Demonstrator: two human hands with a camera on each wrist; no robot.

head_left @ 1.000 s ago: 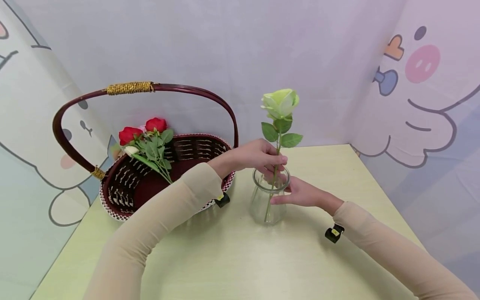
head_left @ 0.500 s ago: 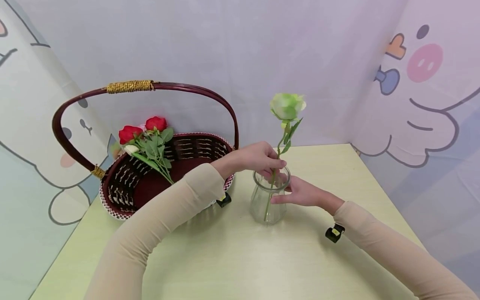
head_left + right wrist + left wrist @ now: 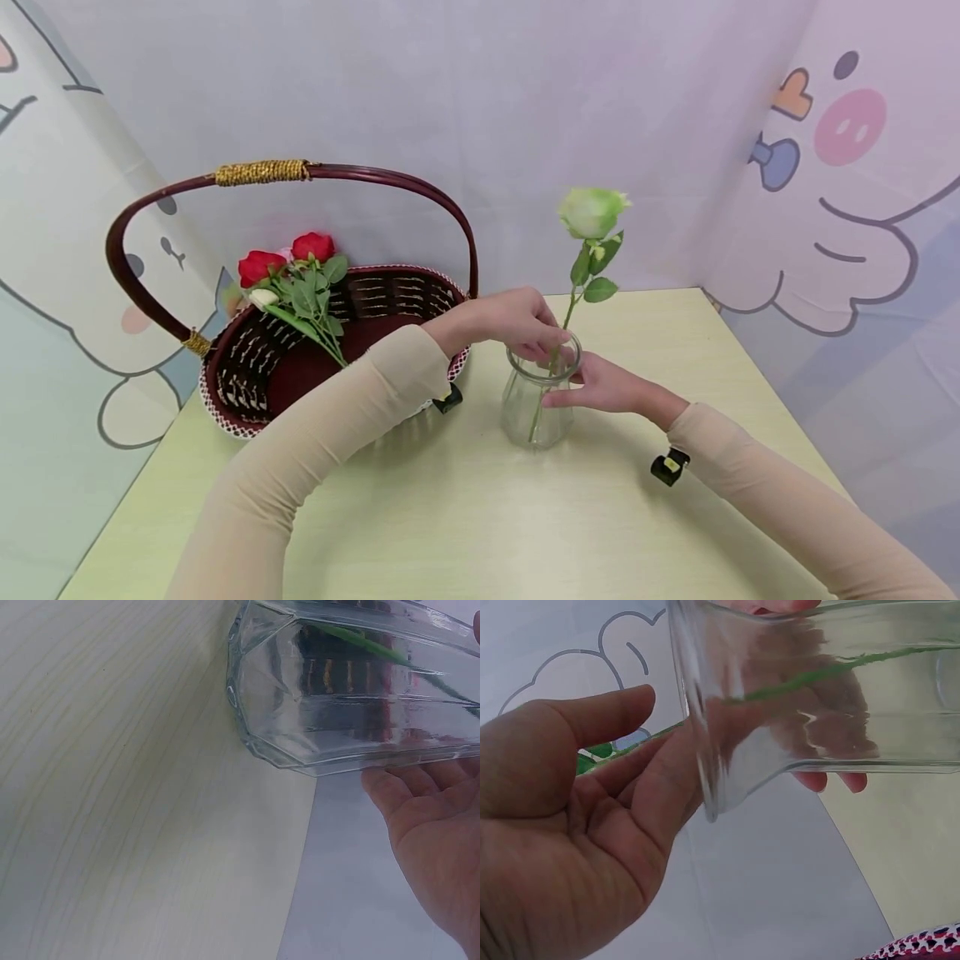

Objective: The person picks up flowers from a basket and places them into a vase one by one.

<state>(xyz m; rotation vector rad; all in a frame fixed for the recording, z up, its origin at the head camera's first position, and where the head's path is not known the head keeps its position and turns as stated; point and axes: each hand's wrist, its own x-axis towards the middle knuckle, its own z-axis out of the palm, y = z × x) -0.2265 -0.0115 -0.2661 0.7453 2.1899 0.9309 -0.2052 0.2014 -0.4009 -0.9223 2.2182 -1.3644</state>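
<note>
A pale green-white rose stands tilted to the right in a clear glass vase, its stem running down inside to near the bottom. My left hand is at the vase mouth, fingers reaching the rim beside the stem. In the left wrist view its thumb stands apart from the fingers, pinching nothing. My right hand grips the vase from the right, thumb in front and fingers behind; in the right wrist view the fingers lie along the glass.
A dark red woven basket with a tall arched handle stands to the left, close to my left forearm. Red roses and a white tulip bud lean over its edge. Behind the pale wooden table hangs a printed curtain.
The rose has turned and swung to the right, sitting slightly lower. My left fingers have moved slightly down at the rim, the thumb off the stem. My right hand and the vase stay put.
</note>
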